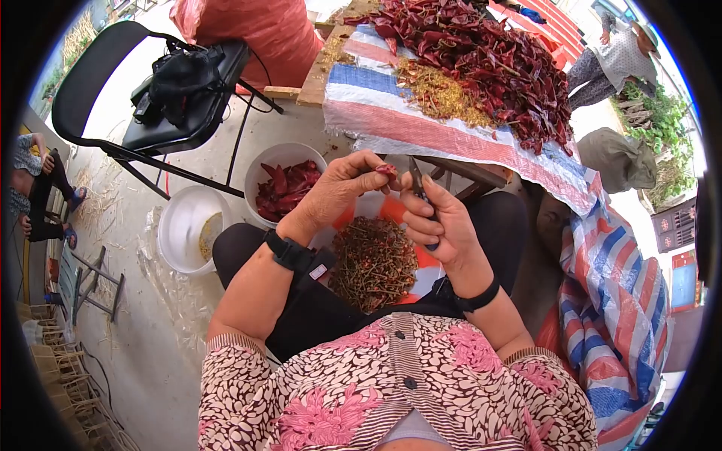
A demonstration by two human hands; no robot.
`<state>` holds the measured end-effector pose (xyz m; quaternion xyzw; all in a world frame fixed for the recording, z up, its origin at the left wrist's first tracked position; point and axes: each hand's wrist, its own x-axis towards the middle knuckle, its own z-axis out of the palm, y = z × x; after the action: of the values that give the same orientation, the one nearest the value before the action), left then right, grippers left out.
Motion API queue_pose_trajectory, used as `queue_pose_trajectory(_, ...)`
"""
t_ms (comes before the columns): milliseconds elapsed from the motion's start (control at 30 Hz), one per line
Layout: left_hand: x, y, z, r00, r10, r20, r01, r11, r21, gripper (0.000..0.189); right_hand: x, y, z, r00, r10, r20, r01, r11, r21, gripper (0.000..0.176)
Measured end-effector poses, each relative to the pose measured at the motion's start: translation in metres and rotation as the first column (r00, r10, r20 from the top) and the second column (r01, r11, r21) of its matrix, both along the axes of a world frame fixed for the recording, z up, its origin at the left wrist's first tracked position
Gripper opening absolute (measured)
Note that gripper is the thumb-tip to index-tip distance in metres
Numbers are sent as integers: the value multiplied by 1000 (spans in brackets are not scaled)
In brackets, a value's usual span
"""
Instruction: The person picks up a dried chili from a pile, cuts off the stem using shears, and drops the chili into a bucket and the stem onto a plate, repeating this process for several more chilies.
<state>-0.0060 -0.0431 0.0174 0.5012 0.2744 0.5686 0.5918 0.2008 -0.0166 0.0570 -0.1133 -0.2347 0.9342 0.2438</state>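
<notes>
My left hand [352, 183] pinches a small dried red chili [387, 171] between thumb and fingertips. Close beside it, my right hand [445, 218] wraps around a slim dark-handled cutting tool [416, 180]; its tip points up, and my fingers hide whether it is a knife or scissors. Below both hands, between my knees, a red-and-white container [427, 264] holds a heap of chili stems [372, 259]. Left of my left hand stands a white bucket [250, 167] with red chilies [286, 188] in it.
A table ahead, covered with a striped tarp [421, 129], bears a large chili pile [481, 60] and yellow seeds [444, 94]. At left are a white tub [174, 233], a black chair [98, 143] with a black bag [180, 83], and a pink sack [256, 41]. Other people are at both edges.
</notes>
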Motion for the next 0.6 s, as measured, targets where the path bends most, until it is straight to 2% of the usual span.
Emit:
queue_pose_trajectory(67, -2, 1, -1, 998, 26, -58, -23, 998, 51, 10, 2, -5, 12, 974, -96, 207, 48, 973, 224, 32)
queue_pose_trajectory(100, -3, 1, 1, 999, 37, -36, -35, 998, 56, 11, 5, -4, 15, 974, -80, 211, 5, 943, 334, 33)
queue_pose_trajectory(133, -1, -1, 3, 999, 45, -12, -44, 997, 58, 11, 5, -6, 16, 929, -200, 311, 12, 857, 515, 33)
queue_pose_trajectory(200, 0, -3, 2, 999, 43, 7, -43, 997, 58, 13, 6, -14, 20, 775, -476, 416, -55, 604, 795, 33)
queue_pose_trajectory(233, -1, -2, 1, 999, 35, 1, -35, 997, 62, 13, 8, -13, 19, 719, -550, 425, -101, 522, 847, 34)
queue_pose_trajectory(267, -3, -2, 0, 1000, 28, -6, -27, 997, 69, 14, 8, -13, 19, 690, -625, 365, -130, 389, 912, 34)
queue_pose_trajectory(333, -4, -2, 1, 1000, 23, -18, -22, 998, 57, 15, 4, -11, 20, 636, -743, 207, -202, 99, 974, 34)
queue_pose_trajectory(467, -5, -4, -2, 998, 43, -40, -42, 999, 18, 17, -2, -12, 23, 607, -778, 160, -294, -33, 955, 36)
queue_pose_trajectory(533, -4, -4, -4, 999, 48, 25, -50, 997, 52, 17, -4, -11, 22, 603, -787, 132, -304, -73, 950, 37)
queue_pose_trajectory(600, -5, -5, -4, 997, 60, 50, -63, 996, 57, 18, -4, -11, 22, 599, -782, 171, -323, -41, 946, 37)
